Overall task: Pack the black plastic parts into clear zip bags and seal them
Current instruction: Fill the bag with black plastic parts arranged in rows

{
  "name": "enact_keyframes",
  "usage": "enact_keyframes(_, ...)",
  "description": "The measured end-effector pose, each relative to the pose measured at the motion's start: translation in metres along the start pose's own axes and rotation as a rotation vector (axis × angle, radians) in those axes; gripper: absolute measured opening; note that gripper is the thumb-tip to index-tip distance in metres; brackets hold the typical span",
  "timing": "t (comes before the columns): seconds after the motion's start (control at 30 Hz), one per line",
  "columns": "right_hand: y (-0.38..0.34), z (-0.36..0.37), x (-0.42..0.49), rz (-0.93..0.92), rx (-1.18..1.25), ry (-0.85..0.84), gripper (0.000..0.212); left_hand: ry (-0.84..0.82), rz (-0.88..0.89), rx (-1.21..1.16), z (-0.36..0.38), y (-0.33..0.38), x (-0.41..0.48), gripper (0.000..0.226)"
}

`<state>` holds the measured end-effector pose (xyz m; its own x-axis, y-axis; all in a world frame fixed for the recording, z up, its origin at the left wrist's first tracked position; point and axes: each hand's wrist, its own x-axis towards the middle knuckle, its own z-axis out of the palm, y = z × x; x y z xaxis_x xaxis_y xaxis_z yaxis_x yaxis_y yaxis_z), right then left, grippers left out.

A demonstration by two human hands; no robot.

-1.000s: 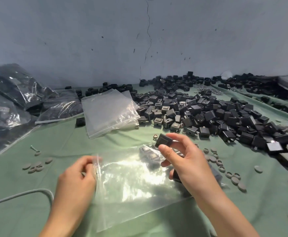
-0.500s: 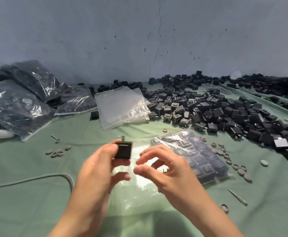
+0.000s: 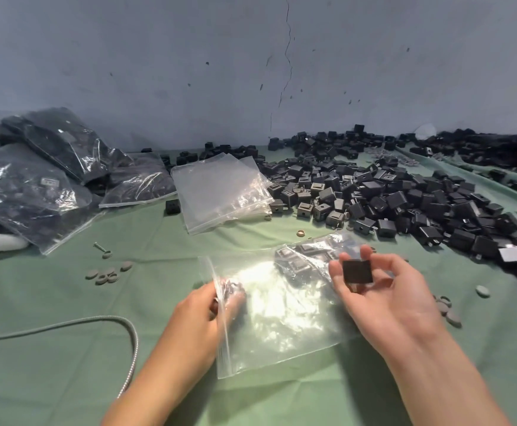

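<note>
Clear plastic: the zip bag [image 3: 281, 305] lay flat on the green worktop [image 3: 66, 379], its left edge pinched by the left hand [image 3: 211, 309], fingertips blurred behind the film. The far end of the bag held several black parts, their count unreadable through glare. The right hand [image 3: 383, 296] gripped one square black part [image 3: 357, 271] between thumb and fingers, raised just above the bag's right side. A large pile of loose parts [image 3: 404, 198] spread across the right of the worktop, running out of view at the edge. A stack of empty bags [image 3: 220, 192] lay beside the pile; filled bags [image 3: 35, 179] were heaped at left, partly cut off. Small grey discs [image 3: 106, 275] were scattered about. A grey cable [image 3: 97, 324] curved near the left forearm.
</note>
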<state>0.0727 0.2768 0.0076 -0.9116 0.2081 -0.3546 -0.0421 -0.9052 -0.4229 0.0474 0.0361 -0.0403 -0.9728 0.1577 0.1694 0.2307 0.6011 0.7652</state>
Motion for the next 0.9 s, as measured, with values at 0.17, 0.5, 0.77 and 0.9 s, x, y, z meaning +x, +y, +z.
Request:
enact_keyframes(0.17,-0.002,0.003,0.006,-0.088,-0.028,0.029,0.024,-0.087,0.074,0.311,-0.007,0.002,0.009,0.056)
enact_keyframes(0.5,-0.023,0.008,0.034,-0.288,-0.108,0.059,0.032,-0.250,0.220,0.282,0.002,0.011,0.019,0.043)
enact_keyframes(0.77,-0.033,0.017,0.055,-0.312,-0.147,0.081,0.042,-0.048,0.365,0.275,0.050,0.038,0.029,0.027)
enact_keyframes(0.9,-0.040,0.023,0.071,-0.305,-0.218,0.137,0.014,-0.118,0.301,0.190,0.058,0.034,0.038,0.032)
